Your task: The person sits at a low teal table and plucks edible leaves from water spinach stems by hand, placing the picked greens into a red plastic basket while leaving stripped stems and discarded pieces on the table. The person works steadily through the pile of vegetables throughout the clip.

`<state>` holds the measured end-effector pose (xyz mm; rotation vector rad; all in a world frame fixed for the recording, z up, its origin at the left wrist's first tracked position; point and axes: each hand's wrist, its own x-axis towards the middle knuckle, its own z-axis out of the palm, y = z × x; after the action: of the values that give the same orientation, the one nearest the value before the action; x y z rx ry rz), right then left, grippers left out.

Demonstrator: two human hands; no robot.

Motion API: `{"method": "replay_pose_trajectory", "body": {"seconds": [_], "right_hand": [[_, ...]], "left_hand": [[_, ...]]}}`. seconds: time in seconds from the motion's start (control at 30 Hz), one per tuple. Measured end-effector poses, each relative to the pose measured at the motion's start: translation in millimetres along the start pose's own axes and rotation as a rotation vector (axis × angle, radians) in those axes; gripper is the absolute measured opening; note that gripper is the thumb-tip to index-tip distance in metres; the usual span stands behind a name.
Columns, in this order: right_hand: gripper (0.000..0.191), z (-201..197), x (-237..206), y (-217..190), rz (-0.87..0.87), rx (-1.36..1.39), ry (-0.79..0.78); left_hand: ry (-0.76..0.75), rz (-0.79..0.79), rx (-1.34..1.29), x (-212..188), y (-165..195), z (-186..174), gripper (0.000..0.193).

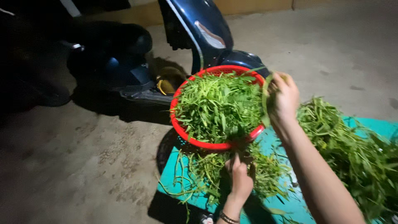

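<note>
Fingers of right hand (283, 99) pinching green stem (265, 97) over red basket (199, 142) heaped with greens (217, 108).

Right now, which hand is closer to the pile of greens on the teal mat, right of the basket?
The right hand. It is raised by the red basket rim, holding a stem, just left of the pile of greens. The left hand is lower, below the basket in the trimmings, farther from the pile.

head cam | looks down, forward | close over red basket (215, 145)
</note>
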<state>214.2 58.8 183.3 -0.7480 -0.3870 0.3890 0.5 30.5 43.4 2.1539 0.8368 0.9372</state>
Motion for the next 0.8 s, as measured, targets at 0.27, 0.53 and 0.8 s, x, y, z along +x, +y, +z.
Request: {"method": "replay_pose_trajectory", "body": {"seconds": [0.27,0.53,0.8], "right_hand": [[0.035,24,43,33,-0.119,-1.056,-0.184],[0.037,-114,-47,-3,0.355,-1.074,-0.371],[0.024,-126,-77,25,0.267,-1.562,-0.254]], "left_hand": [[0.023,0.192,-0.021,19,-8,-11,0.021],[-0.003,0.063,0.022,15,-7,-17,0.022],[-0.013,0.043,-0.255,6,-3,1,0.054]]}}
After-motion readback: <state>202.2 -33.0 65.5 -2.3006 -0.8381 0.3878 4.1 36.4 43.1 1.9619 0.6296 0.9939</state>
